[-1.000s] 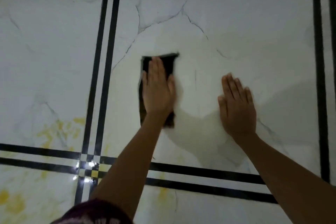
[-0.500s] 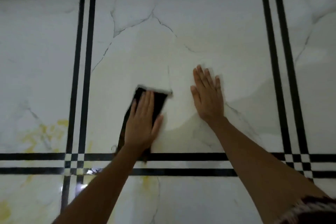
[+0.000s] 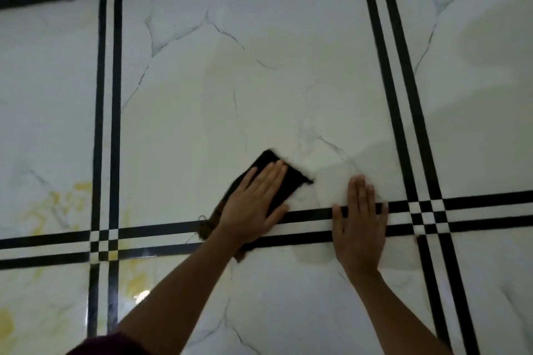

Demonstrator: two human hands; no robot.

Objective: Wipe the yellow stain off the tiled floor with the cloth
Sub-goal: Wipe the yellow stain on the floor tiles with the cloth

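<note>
We find the cloth (image 3: 278, 177) now lower, at the black lines (image 3: 311, 215), under the flat-pressed left hand (image 3: 253, 206), right hand (image 3: 360, 222) spread flat beside it; the yellow stain (image 3: 54, 207) lies well left, unwiped.

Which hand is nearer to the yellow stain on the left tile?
Left. The left hand presses flat on the cloth, to the right of the yellow stain, beyond the double black lines. The right hand lies flat even farther right.
</note>
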